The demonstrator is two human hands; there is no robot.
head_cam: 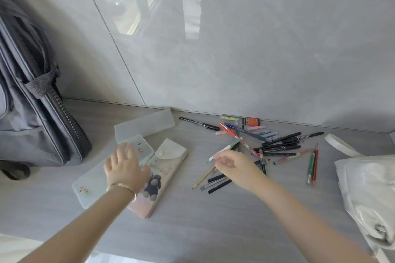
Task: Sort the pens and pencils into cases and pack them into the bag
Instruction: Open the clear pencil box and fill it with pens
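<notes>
A heap of pens and pencils [275,145] lies on the grey table at centre right. My right hand [237,166] hovers over its near-left part with fingers curled and pinches the end of a white pen with a green band [226,147]. My left hand [126,166] rests flat, fingers spread, on a translucent plastic case [89,183]. Beside that case lies a fabric case with a cartoon figure [164,168]. A second translucent case [145,125] sits behind them near the wall. A grey bag [32,113] stands at the left.
A white bag [367,188] with a strap lies at the right edge. Red and green pencils [313,166] lie near it. A black marker [198,123] and pastel highlighters [265,131] lie by the grey wall behind the table.
</notes>
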